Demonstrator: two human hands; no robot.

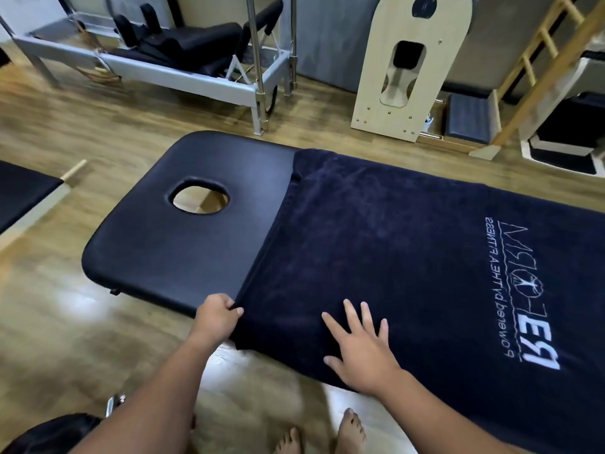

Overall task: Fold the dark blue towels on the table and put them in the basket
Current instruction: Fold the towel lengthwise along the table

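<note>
Left hand [217, 314] pinching the dark blue terry towel's [409, 257] near corner should lift it cleanly across, while the flat, open-fingered right hand [360, 348] pins the cloth to the black padded table [163, 244].

I see a dark navy towel [409, 257] spread over most of my view, its white stitched lettering and outline logo [520, 290] sitting toward 3 o'clock. The table [183, 237] beneath it is glossy black padding, bare toward 9 o'clock, with an oval hole [199, 199] showing tan through it. The floor [65, 339] is warm brown wood-grain plank. At 11 o'clock I see a pale grey frame [183, 73] carrying black pads. At 1 o'clock stands a cream, light-wood panel [402, 67] with dark cut-outs.
</note>
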